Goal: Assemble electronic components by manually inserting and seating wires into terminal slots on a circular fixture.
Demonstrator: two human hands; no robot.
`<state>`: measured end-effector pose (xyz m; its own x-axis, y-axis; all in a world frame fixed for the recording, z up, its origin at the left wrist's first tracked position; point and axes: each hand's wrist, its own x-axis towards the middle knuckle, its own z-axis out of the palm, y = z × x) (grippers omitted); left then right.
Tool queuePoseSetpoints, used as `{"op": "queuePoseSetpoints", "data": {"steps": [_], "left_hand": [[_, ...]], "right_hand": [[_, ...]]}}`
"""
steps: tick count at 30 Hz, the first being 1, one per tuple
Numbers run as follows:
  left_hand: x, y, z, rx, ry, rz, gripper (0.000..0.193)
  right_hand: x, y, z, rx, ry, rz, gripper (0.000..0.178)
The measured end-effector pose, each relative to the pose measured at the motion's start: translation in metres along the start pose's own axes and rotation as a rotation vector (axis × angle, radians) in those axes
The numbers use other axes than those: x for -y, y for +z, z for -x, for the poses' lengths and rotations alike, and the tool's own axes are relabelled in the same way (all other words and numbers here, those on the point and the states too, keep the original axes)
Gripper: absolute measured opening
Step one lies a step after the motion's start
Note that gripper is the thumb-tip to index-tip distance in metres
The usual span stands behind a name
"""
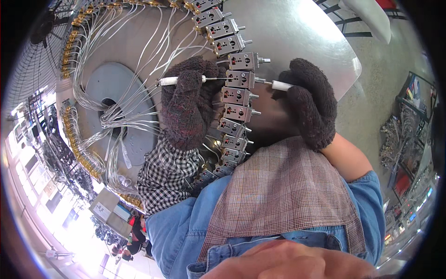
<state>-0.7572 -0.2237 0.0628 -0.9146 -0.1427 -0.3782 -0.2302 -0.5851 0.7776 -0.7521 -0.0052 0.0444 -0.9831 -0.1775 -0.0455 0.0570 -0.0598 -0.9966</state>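
Note:
My left hand [185,109], in a dark knitted glove, is closed around a thin metal-shafted tool with a white handle [168,81]. Its shaft reaches right, to a small metal box-shaped unit [239,80] in a curved row. On the other side of that unit, my gloved right hand [315,104] grips a second slim tool with a white handle [281,85]. This tool's thin tip points left and meets or nearly meets the unit's threaded stem; exact contact is too small to tell. Similar units with stems [237,112] stand above and below it.
The row follows the rim of a round metal table [297,32]. Many thin whitish lines [125,122] run from a hole in a grey centre disc [104,74] to brass fittings [69,56]. A fan [44,28] stands at left, loaded racks [404,125] at right.

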Motion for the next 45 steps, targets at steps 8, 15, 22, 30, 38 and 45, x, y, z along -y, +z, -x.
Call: {"op": "queuePoseSetpoints", "data": {"steps": [8, 15, 22, 30, 38, 45], "left_hand": [[-0.005, -0.007, -0.004, 0.178, -0.036, 0.050, 0.027], [-0.005, -0.011, -0.007, 0.178, -0.002, -0.031, 0.029], [-0.008, -0.011, -0.007, 0.192, -0.054, -0.007, 0.029], [-0.003, -0.015, -0.008, 0.177, -0.010, -0.019, 0.028], [-0.002, -0.020, -0.010, 0.252, 0.026, 0.031, 0.027], [-0.003, -0.015, -0.007, 0.078, -0.039, -0.062, 0.027]], "right_hand": [[-0.002, 0.000, 0.001, 0.039, -0.015, -0.054, 0.039], [-0.003, -0.006, -0.002, 0.088, -0.030, 0.292, 0.038], [-0.006, -0.001, -0.006, -0.015, -0.034, 0.204, 0.035], [0.008, 0.008, -0.008, -0.084, 0.117, -0.063, 0.029], [-0.002, 0.000, -0.011, 0.022, 0.171, 0.065, 0.032], [-0.015, -0.003, -0.016, 0.088, -0.531, 0.801, 0.041]]}}
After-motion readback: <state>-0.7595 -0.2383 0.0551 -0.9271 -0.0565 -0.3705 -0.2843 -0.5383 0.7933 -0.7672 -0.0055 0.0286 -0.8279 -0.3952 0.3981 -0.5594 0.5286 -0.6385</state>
